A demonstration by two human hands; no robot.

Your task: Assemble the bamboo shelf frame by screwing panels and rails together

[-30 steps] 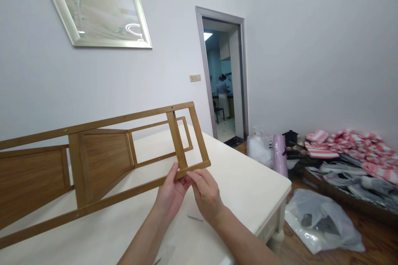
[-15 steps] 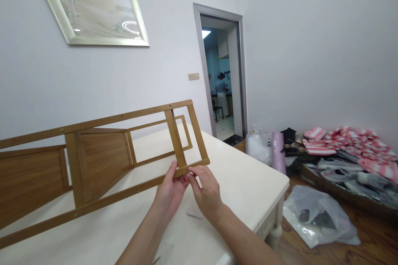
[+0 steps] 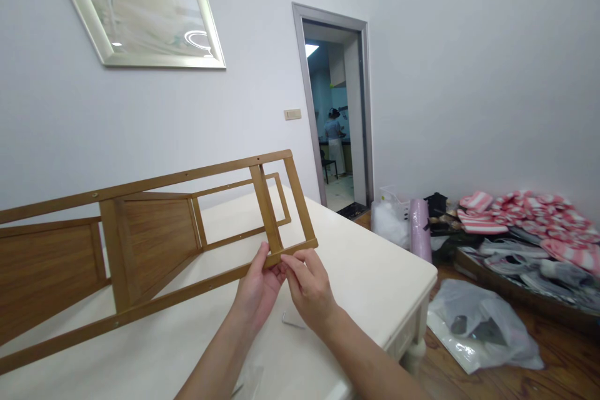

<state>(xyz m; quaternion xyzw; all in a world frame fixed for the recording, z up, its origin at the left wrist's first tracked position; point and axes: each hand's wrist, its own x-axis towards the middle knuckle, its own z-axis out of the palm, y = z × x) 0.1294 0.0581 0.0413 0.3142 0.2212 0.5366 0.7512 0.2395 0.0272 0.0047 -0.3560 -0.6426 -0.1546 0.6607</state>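
A brown wooden frame (image 3: 185,295) with long rails, crossbars and shelf panels lies on its side on a white table (image 3: 365,275). My left hand (image 3: 255,294) grips the lower rail where a crossbar (image 3: 266,209) meets it, thumb on the near face and fingers underneath. At the same joint, my right hand (image 3: 309,290) pinches with its fingertips against the rail; whatever is between them is too small and covered to make out. Below my right hand, an L-shaped hex key (image 3: 293,322) rests on the tabletop. A small clear bag (image 3: 250,381) lies near the bottom edge.
On the floor at right are a grey plastic bag (image 3: 487,325), a purple roll (image 3: 420,231) and a box (image 3: 515,284) of wrapped items. Pink-striped cloth (image 3: 539,219) is heaped behind. Through a doorway (image 3: 337,106), a person (image 3: 334,137) stands in another room.
My right fingertips have shifted slightly over the rail joint and now cover the spot that showed before. My left hand keeps its grip; the frame stays in place.
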